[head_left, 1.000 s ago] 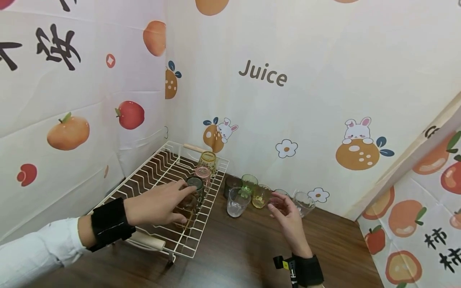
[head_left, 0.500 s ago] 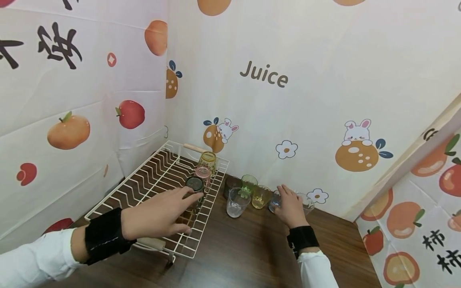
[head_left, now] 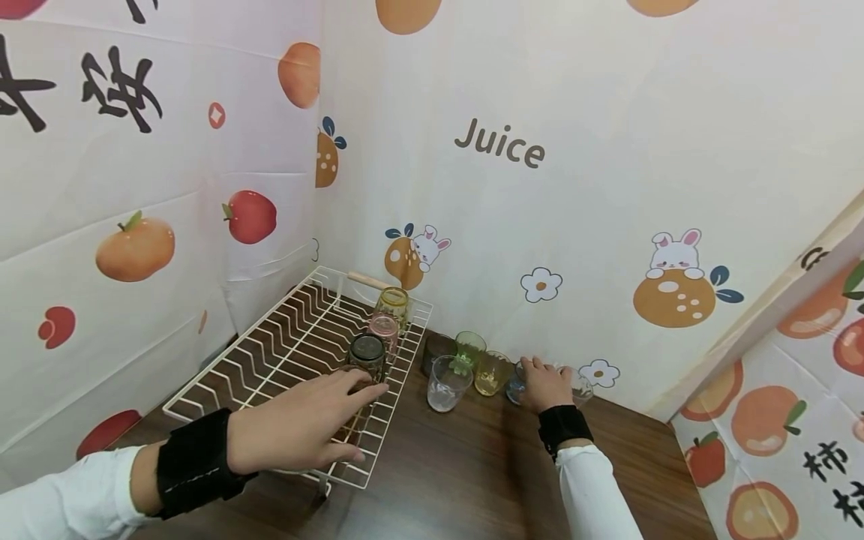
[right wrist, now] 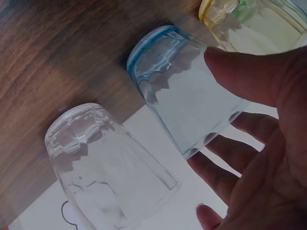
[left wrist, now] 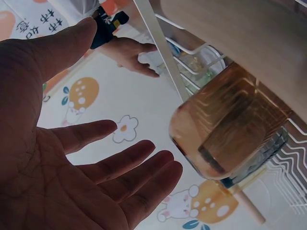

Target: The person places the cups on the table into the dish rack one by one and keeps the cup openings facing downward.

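Observation:
My right hand [head_left: 548, 386] grips a blue-tinted glass [right wrist: 177, 96] standing upright on the table near the back wall. The right wrist view shows the thumb on its side and the fingertips at its rim. Beside it stands a clear glass [right wrist: 105, 163]. Over the white wire dish rack, my left hand [head_left: 300, 424] hovers with fingers extended and holds nothing. An amber glass [left wrist: 225, 124] is upside down on the rack close to those fingers, mostly hidden by the hand in the head view. Behind it are a dark glass [head_left: 367, 351], a pink glass [head_left: 385, 330] and a yellow glass [head_left: 394, 301].
On the table between rack and right hand are a clear glass [head_left: 447, 386], a dark glass [head_left: 437, 351], a green glass [head_left: 470, 349] and an amber-yellow glass [head_left: 493, 375]. Printed cloth walls [head_left: 472, 225] enclose the back and both sides of the wooden table [head_left: 432, 480].
My right hand has reached forward and over the blue glass and now grips it. My left hand has drawn slightly back from the dark glass, fingers still extended.

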`<action>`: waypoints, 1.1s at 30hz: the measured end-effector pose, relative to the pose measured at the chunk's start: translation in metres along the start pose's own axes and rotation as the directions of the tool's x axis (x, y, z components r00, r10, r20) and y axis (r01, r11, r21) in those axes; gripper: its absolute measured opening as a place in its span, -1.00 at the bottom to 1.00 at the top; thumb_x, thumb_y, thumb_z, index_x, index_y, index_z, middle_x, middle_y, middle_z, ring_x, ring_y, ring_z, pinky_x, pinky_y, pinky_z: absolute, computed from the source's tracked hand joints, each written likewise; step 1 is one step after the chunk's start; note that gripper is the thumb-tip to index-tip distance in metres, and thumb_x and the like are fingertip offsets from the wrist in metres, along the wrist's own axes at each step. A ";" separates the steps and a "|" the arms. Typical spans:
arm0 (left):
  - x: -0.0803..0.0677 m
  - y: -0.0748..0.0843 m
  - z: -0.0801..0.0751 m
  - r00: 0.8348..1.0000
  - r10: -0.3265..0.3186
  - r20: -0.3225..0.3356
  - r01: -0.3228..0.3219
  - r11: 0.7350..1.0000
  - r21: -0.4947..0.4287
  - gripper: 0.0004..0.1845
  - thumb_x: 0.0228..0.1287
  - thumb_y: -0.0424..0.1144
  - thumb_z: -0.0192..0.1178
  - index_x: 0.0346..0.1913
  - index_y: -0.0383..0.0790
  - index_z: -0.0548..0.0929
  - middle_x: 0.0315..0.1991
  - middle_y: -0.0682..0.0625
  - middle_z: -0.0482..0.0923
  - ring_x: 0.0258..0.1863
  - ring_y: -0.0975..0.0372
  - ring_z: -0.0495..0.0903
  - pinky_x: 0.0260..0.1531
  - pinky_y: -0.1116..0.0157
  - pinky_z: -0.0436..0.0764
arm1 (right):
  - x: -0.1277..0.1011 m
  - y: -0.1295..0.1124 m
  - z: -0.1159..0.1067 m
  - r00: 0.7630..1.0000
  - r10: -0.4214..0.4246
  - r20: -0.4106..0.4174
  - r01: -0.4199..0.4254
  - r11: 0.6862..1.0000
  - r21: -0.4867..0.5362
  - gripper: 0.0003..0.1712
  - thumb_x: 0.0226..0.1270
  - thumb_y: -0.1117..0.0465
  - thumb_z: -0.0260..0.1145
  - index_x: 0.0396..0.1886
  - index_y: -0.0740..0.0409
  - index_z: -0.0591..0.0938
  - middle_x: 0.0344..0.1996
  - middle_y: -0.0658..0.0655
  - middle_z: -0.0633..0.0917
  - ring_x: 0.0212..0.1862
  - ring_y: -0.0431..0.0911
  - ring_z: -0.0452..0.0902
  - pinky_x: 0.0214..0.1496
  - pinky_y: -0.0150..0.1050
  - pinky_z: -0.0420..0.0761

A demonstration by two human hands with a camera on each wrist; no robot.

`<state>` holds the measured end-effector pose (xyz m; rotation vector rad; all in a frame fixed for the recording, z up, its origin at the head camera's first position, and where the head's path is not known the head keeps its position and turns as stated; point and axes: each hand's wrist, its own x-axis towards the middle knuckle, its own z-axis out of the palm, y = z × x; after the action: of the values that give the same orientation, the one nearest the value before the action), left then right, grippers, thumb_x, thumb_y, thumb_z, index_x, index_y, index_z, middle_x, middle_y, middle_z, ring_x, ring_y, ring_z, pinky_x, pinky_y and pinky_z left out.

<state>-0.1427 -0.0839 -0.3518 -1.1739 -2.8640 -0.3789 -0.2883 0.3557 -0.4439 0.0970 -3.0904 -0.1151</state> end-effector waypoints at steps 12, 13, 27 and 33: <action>0.003 -0.003 0.002 1.000 -0.009 0.009 0.010 1.000 -0.024 -0.12 0.31 0.19 0.47 0.58 -0.08 0.43 0.41 -0.14 0.54 0.30 0.08 0.63 0.33 -0.05 0.66 | -0.001 0.004 0.012 0.997 -0.012 -0.078 0.015 0.999 0.033 -0.20 0.26 0.25 0.50 0.51 0.24 0.49 0.36 0.40 0.60 0.32 0.34 0.55 0.36 0.43 0.28; 0.003 -0.003 0.003 1.000 -0.015 0.013 0.015 0.999 -0.029 -0.11 0.30 0.19 0.48 0.59 -0.07 0.42 0.41 -0.14 0.53 0.31 0.08 0.62 0.33 -0.05 0.65 | -0.001 0.004 0.012 0.997 -0.012 -0.078 0.015 0.999 0.033 -0.20 0.26 0.24 0.50 0.51 0.24 0.49 0.36 0.40 0.60 0.31 0.34 0.54 0.35 0.41 0.28; 0.006 -0.004 0.006 1.000 -0.014 -0.005 0.014 1.000 -0.021 -0.12 0.29 0.17 0.49 0.58 -0.08 0.43 0.39 -0.13 0.55 0.28 0.10 0.63 0.29 -0.01 0.68 | -0.013 0.007 0.019 0.990 -0.017 -0.142 0.028 0.997 0.077 -0.17 0.27 0.26 0.46 0.55 0.22 0.45 0.38 0.45 0.54 0.37 0.42 0.44 0.36 0.43 0.31; 0.005 -0.006 0.005 1.000 -0.023 0.001 0.023 0.999 -0.039 -0.11 0.29 0.16 0.49 0.59 -0.09 0.43 0.40 -0.13 0.54 0.29 0.11 0.63 0.30 -0.01 0.68 | -0.025 0.011 0.012 0.984 0.030 -0.175 0.008 0.977 0.214 -0.11 0.21 0.31 0.35 0.60 0.19 0.37 0.43 0.49 0.46 0.41 0.46 0.36 0.36 0.46 0.25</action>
<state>-0.1498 -0.0834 -0.3573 -1.1476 -2.8860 -0.4378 -0.2643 0.3687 -0.4564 0.0916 -2.9134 0.2156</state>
